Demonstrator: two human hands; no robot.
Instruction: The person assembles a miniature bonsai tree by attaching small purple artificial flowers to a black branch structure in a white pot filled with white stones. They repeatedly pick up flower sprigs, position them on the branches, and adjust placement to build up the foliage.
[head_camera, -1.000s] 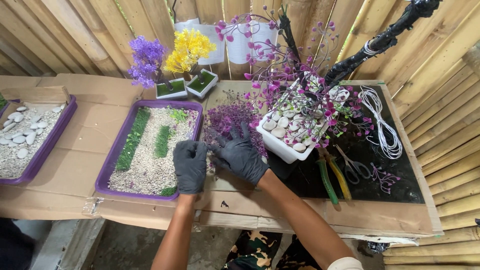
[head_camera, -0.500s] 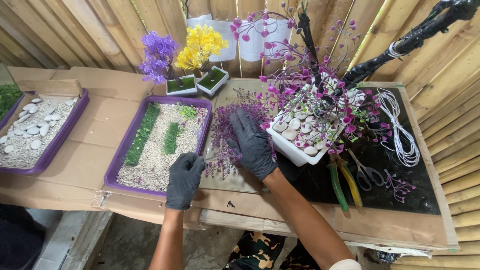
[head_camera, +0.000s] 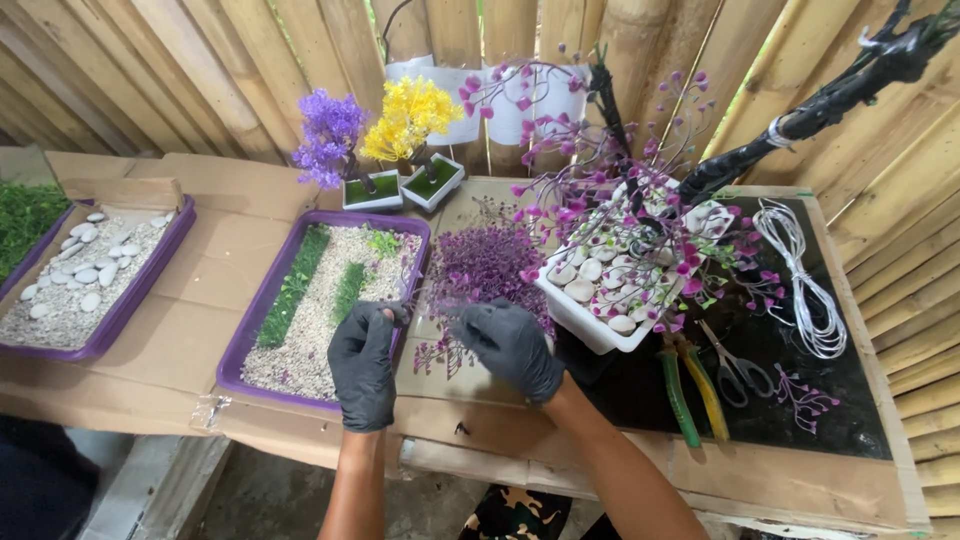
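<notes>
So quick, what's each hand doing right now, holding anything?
Left hand: fingers pinched shut on a thin purple sprig.
Right hand: fingers curled on the same purple sprig, beside the purple tray.

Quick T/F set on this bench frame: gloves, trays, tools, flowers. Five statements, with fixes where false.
1. Both hands, left hand and right hand, wear black gloves. True.
2. The purple tray nearest the hands holds only water. False: gravel and green strips.
3. Pliers lie right of the right hand. True.
4. The white pot is empty. False: it holds white stones and a beaded tree.
5. The small yellow tree stands left of the purple one. False: right.
</notes>
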